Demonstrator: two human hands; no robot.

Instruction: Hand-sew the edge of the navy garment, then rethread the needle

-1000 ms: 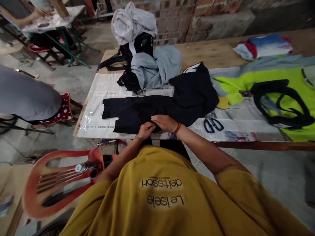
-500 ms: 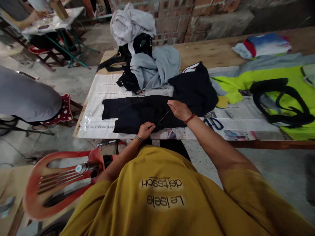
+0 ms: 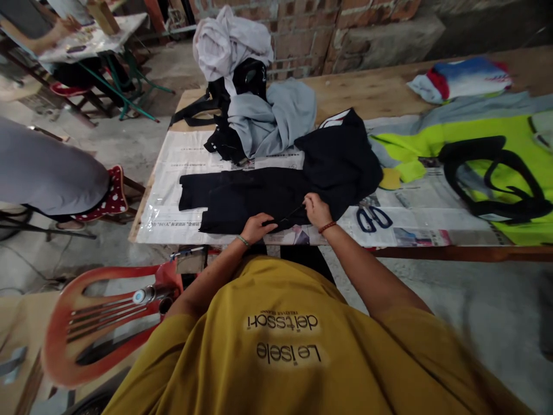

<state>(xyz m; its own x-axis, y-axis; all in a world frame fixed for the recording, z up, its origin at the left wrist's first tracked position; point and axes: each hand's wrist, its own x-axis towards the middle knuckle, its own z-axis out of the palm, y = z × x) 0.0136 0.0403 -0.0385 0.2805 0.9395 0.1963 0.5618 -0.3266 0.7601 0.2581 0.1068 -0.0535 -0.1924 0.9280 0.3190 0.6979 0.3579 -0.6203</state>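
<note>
Lying right in front of the hands, the dark garment (image 3: 254, 193) is laid out on newspaper (image 3: 166, 167) along the front edge of the table (image 3: 371, 89), long axis pretty much left to right. Narrow ends are pointed left, and the bulky part is bunched to the right. So most of it is found just beyond the hands, with its near edge right at the fingers.

Left hand (image 3: 258, 227): fingers are held together at that near edge; whether cloth is actually pinched can't be told, tbh. Right hand (image 3: 317, 210): fingertips are closed on what looks like a thread (image 3: 291, 214), which is run across the short gap between the hands. The bulky part is nearer to this one.

Farther out, blue loops (image 3: 374, 219) (scissor handles, probably) are left on the newspaper, to the right of the right hand. Behind the garment, grey cloth (image 3: 289, 109) is heaped by a black bag (image 3: 250, 78), with white cloth (image 3: 220, 46) piled above. Lime cloth (image 3: 466, 129) is spread off to the right.
</note>
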